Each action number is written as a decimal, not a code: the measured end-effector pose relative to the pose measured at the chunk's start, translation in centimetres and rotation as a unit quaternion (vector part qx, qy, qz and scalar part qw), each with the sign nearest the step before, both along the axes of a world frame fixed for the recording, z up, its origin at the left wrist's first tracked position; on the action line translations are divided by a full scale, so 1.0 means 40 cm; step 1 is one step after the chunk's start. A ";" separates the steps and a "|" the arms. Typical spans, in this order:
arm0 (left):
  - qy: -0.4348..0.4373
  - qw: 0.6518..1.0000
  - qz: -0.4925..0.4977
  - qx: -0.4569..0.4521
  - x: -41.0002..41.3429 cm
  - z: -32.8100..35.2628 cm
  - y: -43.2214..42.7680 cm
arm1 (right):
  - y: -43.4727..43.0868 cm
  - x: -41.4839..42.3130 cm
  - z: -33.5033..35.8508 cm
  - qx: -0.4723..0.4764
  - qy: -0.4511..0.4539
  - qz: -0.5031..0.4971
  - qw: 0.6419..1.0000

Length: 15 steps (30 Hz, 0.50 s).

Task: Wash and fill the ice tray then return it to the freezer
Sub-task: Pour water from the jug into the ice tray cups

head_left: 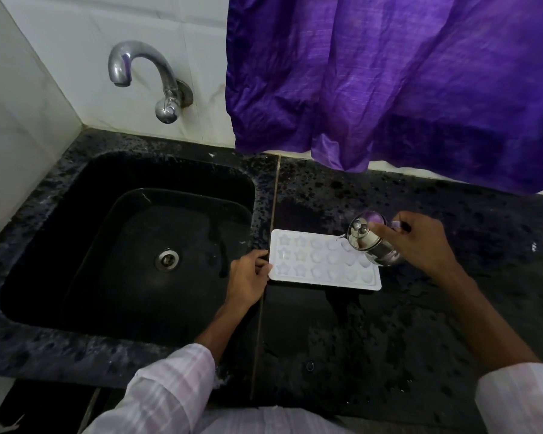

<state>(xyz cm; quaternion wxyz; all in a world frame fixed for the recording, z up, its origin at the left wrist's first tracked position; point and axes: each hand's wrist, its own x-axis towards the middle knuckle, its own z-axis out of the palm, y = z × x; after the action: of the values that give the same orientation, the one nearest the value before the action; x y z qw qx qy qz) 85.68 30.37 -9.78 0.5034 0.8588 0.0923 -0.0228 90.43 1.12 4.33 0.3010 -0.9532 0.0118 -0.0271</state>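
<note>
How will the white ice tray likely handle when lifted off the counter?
The ice tray looks thin and shallow, so it may flex and spill if tilted. The counter looks wet, so the tray could slide when pushed; the left hand holds its edge.
</note>
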 end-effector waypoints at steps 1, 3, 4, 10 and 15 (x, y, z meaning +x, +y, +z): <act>0.000 1.000 -0.001 0.001 -0.001 0.001 0.000 | -0.002 -0.002 0.001 0.000 0.001 -0.002 1.000; -0.001 1.000 0.000 0.003 -0.001 0.001 -0.001 | -0.007 -0.004 0.002 0.000 0.002 -0.005 1.000; 0.000 1.000 0.001 0.003 -0.001 0.000 -0.001 | -0.008 -0.005 0.003 -0.001 0.000 -0.007 1.000; -0.001 1.000 0.000 0.002 -0.002 -0.003 -0.001 | -0.023 -0.008 0.005 -0.004 -0.008 -0.008 1.000; -0.002 1.000 0.000 -0.001 -0.002 -0.004 0.000 | -0.038 -0.007 0.008 -0.009 -0.010 -0.016 1.000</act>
<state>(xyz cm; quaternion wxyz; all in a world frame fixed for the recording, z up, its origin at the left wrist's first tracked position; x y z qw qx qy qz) 85.62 30.37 -9.96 0.5044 0.8584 0.0911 -0.0215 90.14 -0.41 4.66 0.2924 -0.9551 0.0242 -0.0413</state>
